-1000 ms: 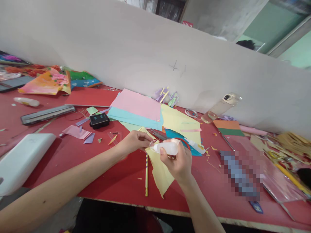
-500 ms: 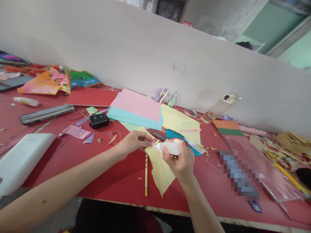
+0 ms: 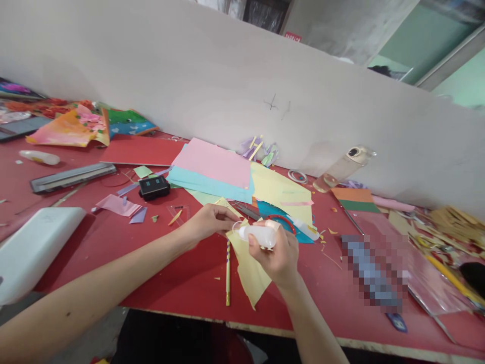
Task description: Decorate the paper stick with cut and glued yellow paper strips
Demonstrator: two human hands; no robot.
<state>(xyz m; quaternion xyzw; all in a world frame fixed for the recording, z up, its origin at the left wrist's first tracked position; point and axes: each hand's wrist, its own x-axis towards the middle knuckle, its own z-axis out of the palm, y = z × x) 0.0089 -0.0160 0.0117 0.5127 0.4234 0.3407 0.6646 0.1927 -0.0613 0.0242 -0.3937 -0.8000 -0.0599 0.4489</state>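
Observation:
My right hand (image 3: 278, 250) is wrapped round a white squeeze glue bottle (image 3: 259, 236). The bottle lies nearly level, its nozzle and looped cap strap pointing left at my other fingertips. My left hand (image 3: 212, 222) is closed in a pinch just left of the nozzle; whatever is between its fingertips is too small to make out. Beneath both hands lies a creased pale yellow sheet of paper (image 3: 252, 275). A yellow patterned pencil (image 3: 228, 278) rests left of that sheet. Behind the bottle, the red handle of a pair of scissors (image 3: 286, 220) shows in part.
Pink paper (image 3: 212, 162), blue and yellow sheets are stacked behind my hands. A black box (image 3: 154, 188) and a white rounded device (image 3: 41, 247) stand at left. A clear bottle (image 3: 341, 169) leans by the wall. Paper scraps and a plastic sheet (image 3: 435, 273) lie at right.
My right hand and the glue bottle have shifted slightly left, toward my left fingertips. More of the red scissors handle now shows. My left hand has hardly moved.

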